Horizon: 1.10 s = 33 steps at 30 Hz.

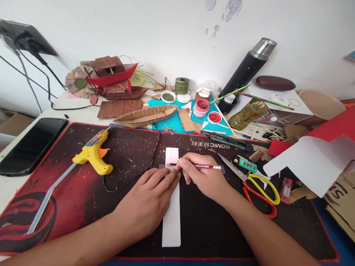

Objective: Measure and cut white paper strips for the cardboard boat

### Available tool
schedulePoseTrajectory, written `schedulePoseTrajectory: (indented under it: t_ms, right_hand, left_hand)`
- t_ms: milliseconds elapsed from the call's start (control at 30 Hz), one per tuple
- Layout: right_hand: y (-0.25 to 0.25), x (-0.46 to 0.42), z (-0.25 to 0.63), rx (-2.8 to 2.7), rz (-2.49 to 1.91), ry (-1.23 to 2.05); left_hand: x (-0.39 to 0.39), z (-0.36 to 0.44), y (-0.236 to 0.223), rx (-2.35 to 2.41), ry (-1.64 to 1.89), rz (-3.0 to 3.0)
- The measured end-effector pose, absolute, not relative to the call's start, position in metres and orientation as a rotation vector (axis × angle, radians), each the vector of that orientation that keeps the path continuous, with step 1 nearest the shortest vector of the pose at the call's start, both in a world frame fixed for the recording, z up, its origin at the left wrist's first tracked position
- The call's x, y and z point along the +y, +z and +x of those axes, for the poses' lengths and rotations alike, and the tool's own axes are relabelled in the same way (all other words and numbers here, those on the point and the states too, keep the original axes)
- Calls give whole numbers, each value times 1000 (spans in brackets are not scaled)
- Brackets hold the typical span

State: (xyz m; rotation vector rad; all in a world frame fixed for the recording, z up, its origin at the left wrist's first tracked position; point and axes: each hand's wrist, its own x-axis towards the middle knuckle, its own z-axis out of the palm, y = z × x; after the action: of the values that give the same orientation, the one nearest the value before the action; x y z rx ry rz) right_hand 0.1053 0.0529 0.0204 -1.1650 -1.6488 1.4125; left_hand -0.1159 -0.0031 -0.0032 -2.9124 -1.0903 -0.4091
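A long white paper strip (171, 225) lies upright in view on the dark desk mat (210, 229). Across its upper part sits a clear ruler (163, 166), mostly covered by my hands. My left hand (151, 201) lies flat with fingers stretched forward, pressing the ruler and strip down. Pinched in my right hand (206, 179) is a red and black pencil (206, 167), held low and nearly level, its tip over the strip along the ruler's edge. My fingertips on both hands almost meet there.
Left lie a yellow glue gun (95, 153) and a phone (33, 146). Right are scissors (255, 184), a lighter (245, 163) and a utility knife (227, 140). Behind stand a cardboard boat hull (145, 116), paint jars (201, 108), a tilted glass jar (248, 113) and a thermos (246, 66).
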Motion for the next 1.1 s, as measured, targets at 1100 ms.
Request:
schedulePoseTrajectory:
  t_ms: [1100]
  right_hand:
    - [23,48,122,-1561,-1151,1414]
  left_hand:
    - [0,-114,2,-1090,-418,-2906]
